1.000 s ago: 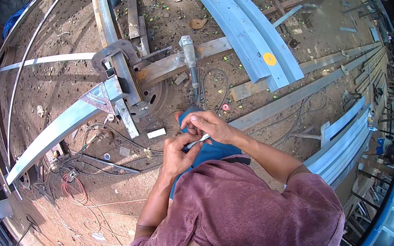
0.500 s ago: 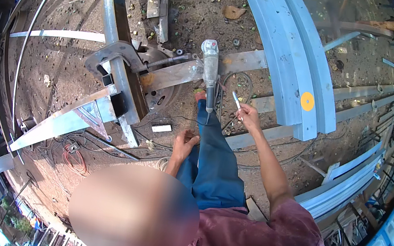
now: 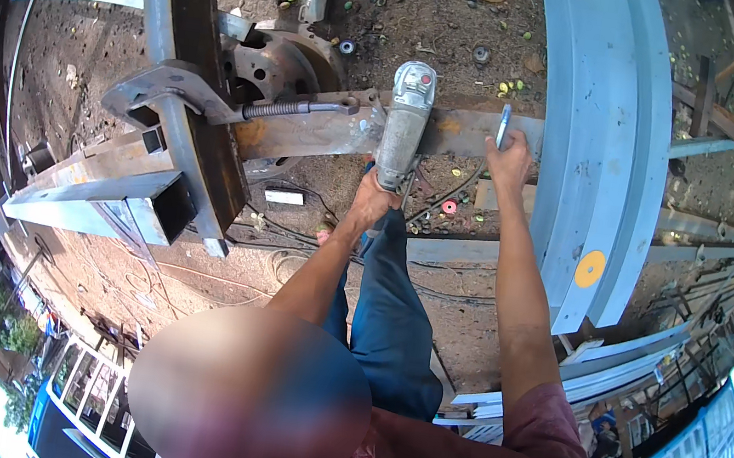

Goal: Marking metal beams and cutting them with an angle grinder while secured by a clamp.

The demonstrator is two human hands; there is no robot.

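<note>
A grey angle grinder [image 3: 406, 123] lies across a flat rusty steel bar [image 3: 305, 136] in front of me. My left hand [image 3: 375, 200] is closed round the grinder's near end. Between the thumb and fingers of my right hand [image 3: 511, 160] is a short pale stick [image 3: 503, 125], held upright over the bar, close to the blue-grey steel channels [image 3: 570, 163]. Whether it is chalk, a marker or a tool I cannot tell. An orange-yellow disc [image 3: 590, 269] lies on the channels' near end.
At the left a rusty clamp [image 3: 172, 90] with a threaded screw [image 3: 290, 110] grips a heavy steel beam [image 3: 193, 12]. A square tube [image 3: 111, 203] juts out below it. Cables [image 3: 292, 236] and a small white block [image 3: 284, 197] lie on the dirt. More steel lengths [image 3: 709, 232] lie at the right.
My left hand has gone from beside my leg to the grinder's near end and closed on it. My right hand has moved forward with the pale stick, nearer the channels. The view has shifted.
</note>
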